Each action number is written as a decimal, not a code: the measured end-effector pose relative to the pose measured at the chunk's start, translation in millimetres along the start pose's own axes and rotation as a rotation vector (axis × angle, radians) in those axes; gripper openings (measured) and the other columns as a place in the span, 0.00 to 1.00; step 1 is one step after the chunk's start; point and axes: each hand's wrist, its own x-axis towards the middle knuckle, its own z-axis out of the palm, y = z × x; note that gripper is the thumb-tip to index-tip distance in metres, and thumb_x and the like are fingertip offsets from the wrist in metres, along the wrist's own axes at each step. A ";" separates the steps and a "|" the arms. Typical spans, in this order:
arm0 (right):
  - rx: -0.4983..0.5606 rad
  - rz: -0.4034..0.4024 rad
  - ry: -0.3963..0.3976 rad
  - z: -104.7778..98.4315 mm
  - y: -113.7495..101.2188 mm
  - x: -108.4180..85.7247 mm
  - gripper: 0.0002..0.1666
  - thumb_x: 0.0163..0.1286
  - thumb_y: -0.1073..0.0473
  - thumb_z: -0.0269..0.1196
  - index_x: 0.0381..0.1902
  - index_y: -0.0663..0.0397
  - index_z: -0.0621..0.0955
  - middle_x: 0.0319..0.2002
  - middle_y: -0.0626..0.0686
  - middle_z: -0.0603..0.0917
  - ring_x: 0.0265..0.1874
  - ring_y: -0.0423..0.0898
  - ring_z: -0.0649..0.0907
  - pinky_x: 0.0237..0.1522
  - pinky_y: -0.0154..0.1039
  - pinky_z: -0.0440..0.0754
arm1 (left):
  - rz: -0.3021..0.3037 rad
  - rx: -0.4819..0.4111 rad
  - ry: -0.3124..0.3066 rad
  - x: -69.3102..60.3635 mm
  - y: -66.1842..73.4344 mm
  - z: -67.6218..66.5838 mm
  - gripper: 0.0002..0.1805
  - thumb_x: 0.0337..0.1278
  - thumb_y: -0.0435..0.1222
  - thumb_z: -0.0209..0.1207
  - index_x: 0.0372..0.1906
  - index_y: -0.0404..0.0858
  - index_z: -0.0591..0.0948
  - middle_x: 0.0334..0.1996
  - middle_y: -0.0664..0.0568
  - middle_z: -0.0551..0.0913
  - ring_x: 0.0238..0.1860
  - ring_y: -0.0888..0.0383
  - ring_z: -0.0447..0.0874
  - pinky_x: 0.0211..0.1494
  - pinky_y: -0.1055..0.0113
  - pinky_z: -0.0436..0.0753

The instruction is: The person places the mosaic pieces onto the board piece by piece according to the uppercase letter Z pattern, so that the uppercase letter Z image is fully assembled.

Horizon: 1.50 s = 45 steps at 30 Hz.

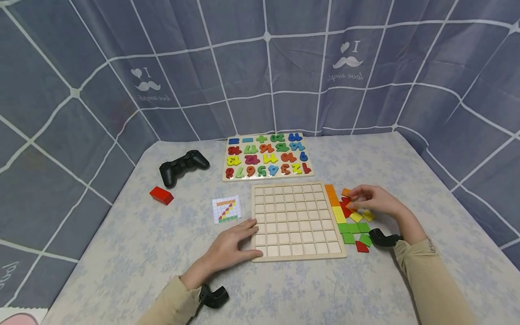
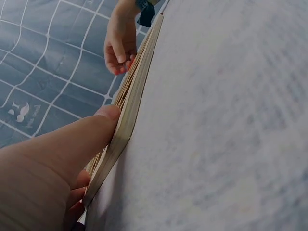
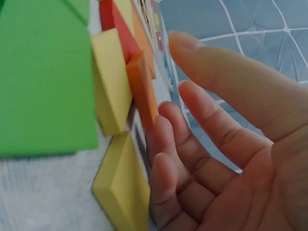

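Note:
A wooden grid board (image 1: 300,258) with bare square cells lies in the middle of the table. My left hand (image 1: 229,246) touches the board's near left corner, thumb (image 2: 91,132) on its edge and fingers along its left side. Over the loose tiles to the board's right is my right hand (image 1: 378,201), fingers bent loosely with nothing pinched. Its fingertips are close beside an orange tile (image 3: 141,86); whether they touch it I cannot tell. Yellow tiles (image 3: 126,185), green tiles (image 1: 348,238) and red tiles (image 1: 362,247) lie around it.
Left of the board is a printed pattern card (image 1: 226,209). A number puzzle (image 1: 268,178) lies behind the board. At the back left are a black game controller (image 1: 183,167) and a red block (image 1: 161,195). Orange tiles (image 1: 331,192) line the board's right edge.

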 end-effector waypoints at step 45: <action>-0.068 -0.130 -0.092 53.1 -84.2 52.4 0.14 0.66 0.57 0.62 0.46 0.59 0.83 0.41 0.54 0.85 0.39 0.49 0.83 0.44 0.45 0.81 | 0.065 0.030 0.070 1.7 -4.7 2.6 0.25 0.58 0.50 0.60 0.55 0.40 0.81 0.62 0.46 0.72 0.65 0.55 0.66 0.63 0.58 0.71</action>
